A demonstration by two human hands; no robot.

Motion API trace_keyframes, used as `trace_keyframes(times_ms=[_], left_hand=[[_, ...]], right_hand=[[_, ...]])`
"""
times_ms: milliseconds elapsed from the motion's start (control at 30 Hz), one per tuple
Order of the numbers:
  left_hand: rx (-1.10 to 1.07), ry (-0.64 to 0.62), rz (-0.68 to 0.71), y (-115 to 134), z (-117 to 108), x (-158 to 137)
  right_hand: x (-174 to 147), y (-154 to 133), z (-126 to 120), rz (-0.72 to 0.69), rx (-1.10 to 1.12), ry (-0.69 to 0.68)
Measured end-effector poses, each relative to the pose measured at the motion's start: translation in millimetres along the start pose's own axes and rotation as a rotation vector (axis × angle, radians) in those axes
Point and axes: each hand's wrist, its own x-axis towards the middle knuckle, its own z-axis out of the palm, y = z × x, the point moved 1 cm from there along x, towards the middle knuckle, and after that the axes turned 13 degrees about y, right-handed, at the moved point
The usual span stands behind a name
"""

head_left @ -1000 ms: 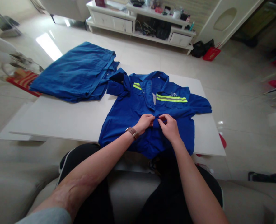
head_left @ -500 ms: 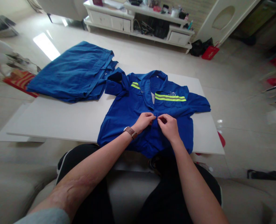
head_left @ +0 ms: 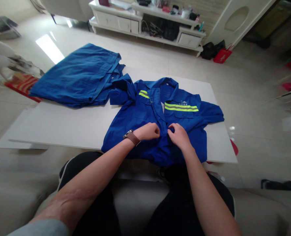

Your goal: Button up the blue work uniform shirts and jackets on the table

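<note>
Over the jacket [head_left: 146, 113], the left hand [head_left: 149, 131] curls inward.

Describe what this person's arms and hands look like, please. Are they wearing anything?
The left hand and right hand wear no gloves. A brown strap with a metallic piece, apparently a watch, circles the left wrist. The end of a light grey sleeve shows on the left arm; no sleeve shows on the right arm.

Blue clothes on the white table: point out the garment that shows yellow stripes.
The collared work jacket spread out on the right; it bears yellow-and-grey stripes, while the folded blue clothes to its left show none.
</note>
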Motion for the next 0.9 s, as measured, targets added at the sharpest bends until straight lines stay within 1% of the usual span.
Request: trace_keyframes(times_ms=[67,100,133,167,233,267,433,533,633,700,800,900], left_hand=[[0.172,0.212,0.046,-7,-6,-5],[0.244,0.260,0.053,-11,-7,-8],[0.297,0.252,0.048,-14,-6,-12],[0.330,0.205,0.033,-18,-5,-15],[0.358,0.087,-0.020,-22,-1,-20],[0.367,0.048,-0.046,-22,0,-23],[0.393,-0.005,-0.125,-16,6,-27],[0.343,-0.027,-0.145,-16,12,-23],[0.247,0.035,-0.189,-23,19,-16],[0.124,0.074,-0.253,-28,24,-9],[-0.207,0.096,-0.397,-31,33,1],[-0.608,0.146,-0.538,-27,43,11]], right_hand=[[-4,-2,-1,0.043,-0.054,-0.161],[-6,-2,-2,0.058,-0.082,-0.215],[-7,-2,-3,0.066,-0.110,-0.246],[-7,-2,-3,0.071,-0.132,-0.256],[-7,0,-2,0.076,-0.140,-0.231],[-6,1,0,0.076,-0.129,-0.211],[-8,8,15,0.085,-0.065,-0.101],[-11,8,24,0.081,-0.064,-0.083],[-10,7,25,0.096,-0.078,-0.063],[-6,6,20,0.131,-0.057,0.008],[1,4,7,0.222,0.062,0.141],[5,1,-3,0.306,0.190,0.206]])
